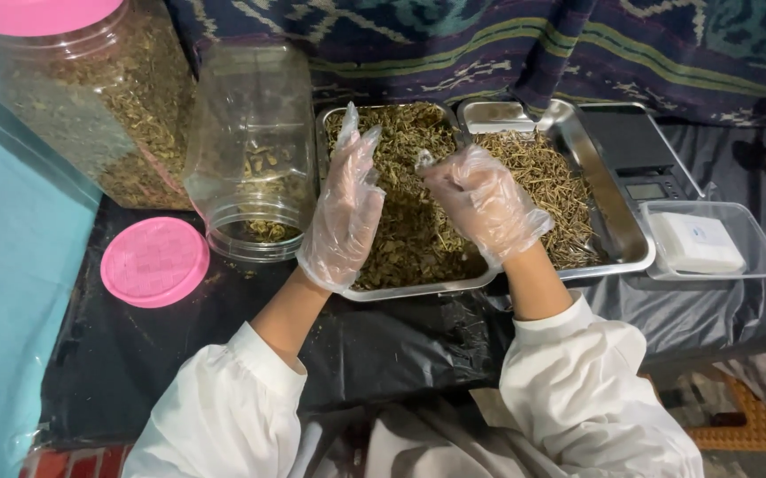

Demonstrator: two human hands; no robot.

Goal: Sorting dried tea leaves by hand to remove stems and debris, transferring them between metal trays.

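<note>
A: What are the hands doing?
B: The left hand (345, 212), fingers spread wide, is hovering over the rectangular steel tray of dried green herbs (409, 212) near the tabletop's far edge; the right hand (482, 202) is pinching a small bit.
A: Next?
B: Probably sorting it carefully.

Open jar (254, 155) left of two trays (418, 288), scale (644, 164) right.

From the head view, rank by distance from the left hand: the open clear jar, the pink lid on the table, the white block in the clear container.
From the left hand:
1. Open clear jar, just to its left.
2. Pink lid, lower left on the table.
3. White block, far right in its clear container.
</note>
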